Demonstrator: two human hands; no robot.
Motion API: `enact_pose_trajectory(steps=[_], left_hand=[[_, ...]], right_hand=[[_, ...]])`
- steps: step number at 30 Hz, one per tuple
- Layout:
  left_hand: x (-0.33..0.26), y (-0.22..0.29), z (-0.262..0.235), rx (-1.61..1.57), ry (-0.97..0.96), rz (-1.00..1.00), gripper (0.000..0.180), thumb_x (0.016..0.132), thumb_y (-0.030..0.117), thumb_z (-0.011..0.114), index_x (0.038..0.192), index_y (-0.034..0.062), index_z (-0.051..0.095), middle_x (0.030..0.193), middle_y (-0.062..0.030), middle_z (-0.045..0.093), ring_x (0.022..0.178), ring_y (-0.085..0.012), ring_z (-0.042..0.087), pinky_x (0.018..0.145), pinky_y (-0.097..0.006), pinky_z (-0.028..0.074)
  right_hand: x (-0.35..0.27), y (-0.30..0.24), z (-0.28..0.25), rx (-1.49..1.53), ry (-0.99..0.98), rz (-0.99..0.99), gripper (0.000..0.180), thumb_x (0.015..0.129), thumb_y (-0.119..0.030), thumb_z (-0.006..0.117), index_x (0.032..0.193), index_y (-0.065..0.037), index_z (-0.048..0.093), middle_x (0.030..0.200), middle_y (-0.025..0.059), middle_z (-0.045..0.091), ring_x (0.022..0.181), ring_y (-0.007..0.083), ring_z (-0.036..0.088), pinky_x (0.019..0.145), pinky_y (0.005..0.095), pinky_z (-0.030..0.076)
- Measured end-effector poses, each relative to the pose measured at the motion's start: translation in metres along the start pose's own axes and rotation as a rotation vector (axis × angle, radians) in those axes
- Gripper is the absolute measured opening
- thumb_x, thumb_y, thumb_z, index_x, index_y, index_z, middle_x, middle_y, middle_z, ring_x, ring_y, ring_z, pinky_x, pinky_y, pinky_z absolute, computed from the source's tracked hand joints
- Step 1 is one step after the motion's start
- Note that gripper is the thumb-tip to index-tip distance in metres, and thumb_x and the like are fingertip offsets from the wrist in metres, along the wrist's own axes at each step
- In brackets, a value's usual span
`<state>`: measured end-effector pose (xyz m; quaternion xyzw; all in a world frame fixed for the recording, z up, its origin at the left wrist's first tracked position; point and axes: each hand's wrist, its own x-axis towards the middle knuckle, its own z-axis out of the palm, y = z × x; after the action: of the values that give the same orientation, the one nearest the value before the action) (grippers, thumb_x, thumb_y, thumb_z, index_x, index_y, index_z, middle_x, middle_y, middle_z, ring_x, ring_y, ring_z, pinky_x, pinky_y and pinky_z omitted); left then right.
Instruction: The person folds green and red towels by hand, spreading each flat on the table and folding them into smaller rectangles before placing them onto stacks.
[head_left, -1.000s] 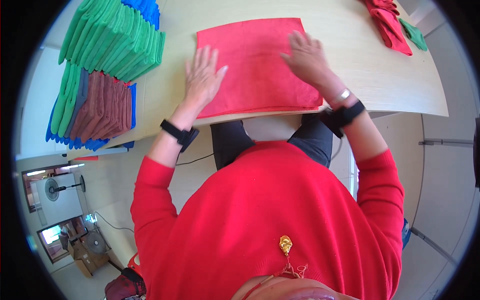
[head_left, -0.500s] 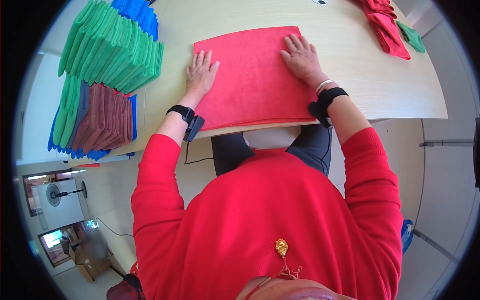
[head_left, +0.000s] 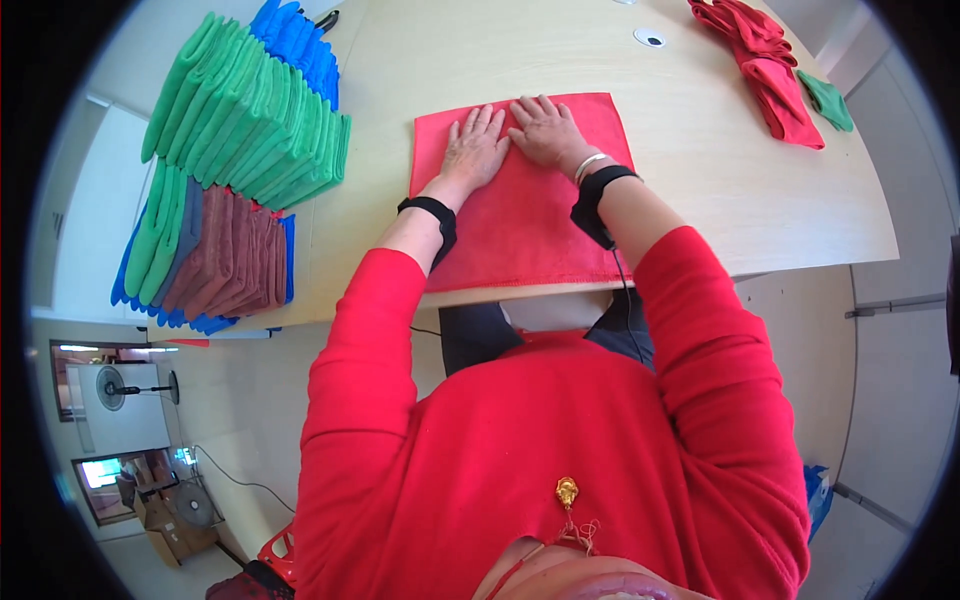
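A red cloth [head_left: 540, 230] lies flat on the pale wooden table, its near edge along the table's front edge. Both hands rest palm down on its far part, almost touching each other. My left hand [head_left: 476, 150] lies left of the middle with the fingers stretched forward. Beside it my right hand [head_left: 545, 132] lies flat, its fingers angled to the left. Neither hand grips anything. Black bands circle both wrists, and a cable hangs from the right one over the cloth.
At the left stand stacks of folded green cloths [head_left: 250, 115], blue cloths [head_left: 300, 50] and brown cloths [head_left: 230, 250]. Crumpled red cloths [head_left: 775, 90] and a small green cloth [head_left: 826, 100] lie at the far right. A round cable hole [head_left: 649, 37] sits in the table [head_left: 740, 200].
Both hands have moved inward across the cloth, from its left and right sides to near its far middle. The view has shifted slightly, so the table sits lower.
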<state>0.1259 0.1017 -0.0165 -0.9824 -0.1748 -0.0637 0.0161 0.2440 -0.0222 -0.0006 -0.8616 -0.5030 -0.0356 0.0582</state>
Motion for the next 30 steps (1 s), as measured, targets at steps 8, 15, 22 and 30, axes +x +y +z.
enact_pose_trajectory(steps=[8,15,22,30], left_hand=[[0.007,-0.039,0.001,-0.05,-0.033,-0.162,0.063,0.096,0.052,0.032,0.148,0.0191,0.024,0.154,-0.009,0.02,0.143,-0.026,0.016,0.114,-0.049,0.013],[-0.008,-0.058,0.002,-0.062,-0.021,-0.326,0.067,0.094,0.056,0.032,0.149,0.0173,0.023,0.155,-0.0085,0.02,0.143,-0.0265,0.016,0.113,-0.049,0.015],[-0.032,-0.071,-0.009,-0.071,-0.04,-0.392,0.07,0.095,0.055,0.032,0.148,0.0124,0.023,0.155,-0.0079,0.019,0.143,-0.0261,0.016,0.112,-0.049,0.016],[-0.034,-0.033,-0.031,0.335,-0.013,-0.106,0.062,0.097,0.045,0.035,0.147,0.0112,0.025,0.154,-0.0082,0.022,0.143,-0.0248,0.018,0.114,-0.05,0.015]], right_hand=[[0.005,0.021,0.012,0.035,0.084,0.024,0.061,0.095,-0.052,0.034,0.145,-0.017,0.033,0.15,0.0072,0.031,0.139,0.0311,0.025,0.112,0.0482,0.021],[-0.01,0.05,0.014,0.002,0.125,0.125,0.063,0.094,-0.054,0.035,0.144,-0.017,0.033,0.15,0.0065,0.03,0.14,0.03,0.023,0.112,0.0472,0.02],[-0.035,0.07,0.002,0.012,0.063,0.255,0.064,0.093,-0.055,0.035,0.146,-0.018,0.031,0.153,0.0069,0.025,0.141,0.0304,0.021,0.113,0.0489,0.019],[-0.044,0.046,-0.004,-0.168,0.06,0.136,0.064,0.094,-0.05,0.036,0.147,-0.016,0.026,0.154,0.0082,0.023,0.142,0.0318,0.019,0.112,0.0533,0.019]])
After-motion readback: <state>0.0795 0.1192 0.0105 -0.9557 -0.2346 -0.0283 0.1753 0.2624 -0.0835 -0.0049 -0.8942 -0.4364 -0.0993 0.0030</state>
